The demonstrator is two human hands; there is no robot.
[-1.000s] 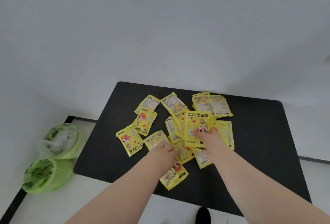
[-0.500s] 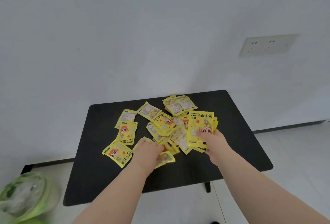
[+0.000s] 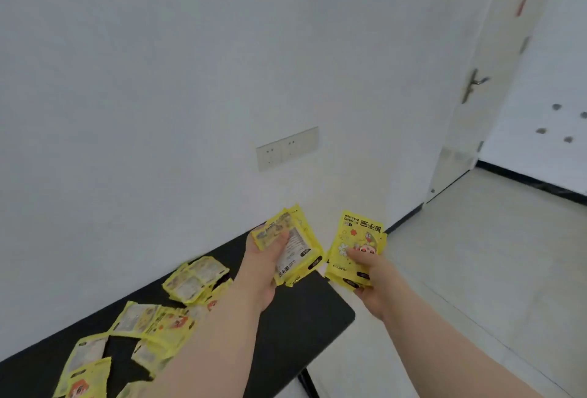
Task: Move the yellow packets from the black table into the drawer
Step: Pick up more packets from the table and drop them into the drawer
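Top packet (image 3: 352, 238), held in the right hand (image 3: 371, 278), printed face towards us and upside down: "HAND WARMER" in small black capitals at the far end. Large black Chinese characters sit beside that, too soft to read surely. Along its left edge is a brand word, roughly "MARYTJIA", first letter unclear.

Back-label packets (image 3: 298, 242), in the left hand (image 3: 262, 270): white panel of fine print, unreadable. Bold Chinese characters near the lower end, plus "MARY…", partly cut off.

Loose packets (image 3: 197, 280) on the black table (image 3: 301, 318): print blurred, nothing legible.

White wall (image 3: 158, 80), wall sockets (image 3: 287, 148), open door (image 3: 486, 80), pale floor (image 3: 476, 254)
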